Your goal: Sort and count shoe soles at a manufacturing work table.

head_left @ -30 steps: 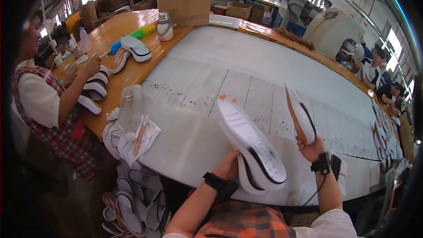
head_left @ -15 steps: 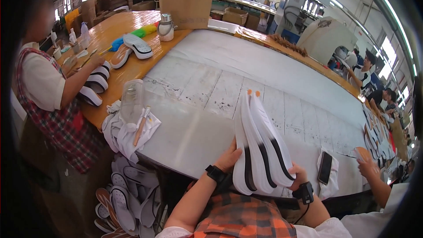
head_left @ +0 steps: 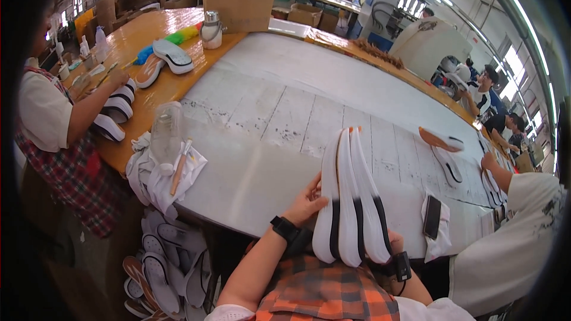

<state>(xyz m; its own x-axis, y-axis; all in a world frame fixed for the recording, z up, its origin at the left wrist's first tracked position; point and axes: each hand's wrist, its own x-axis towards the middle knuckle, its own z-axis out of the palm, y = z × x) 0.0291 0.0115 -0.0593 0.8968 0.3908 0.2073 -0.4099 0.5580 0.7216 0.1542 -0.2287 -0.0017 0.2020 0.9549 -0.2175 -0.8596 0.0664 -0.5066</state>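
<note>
Three white shoe soles with black stripes along their sides stand on edge, side by side, between my hands above the table's near edge. My left hand grips the stack from the left, thumb against the outer sole. At the lower right end, my right hand is closed around the stack, its fingers partly hidden behind the soles. Farther right on the table are another white sole and a sole with an orange-brown face.
A phone lies on a white cloth to the right. Leftward are a clear plastic bottle, a brush and crumpled cloth. Many soles are piled below the table's left side. Co-workers sit at both sides.
The stack has turned more upright in my hands, its soles closer together. At right, the co-worker's hand has moved farther away, and two soles now appear on that part of the table.
</note>
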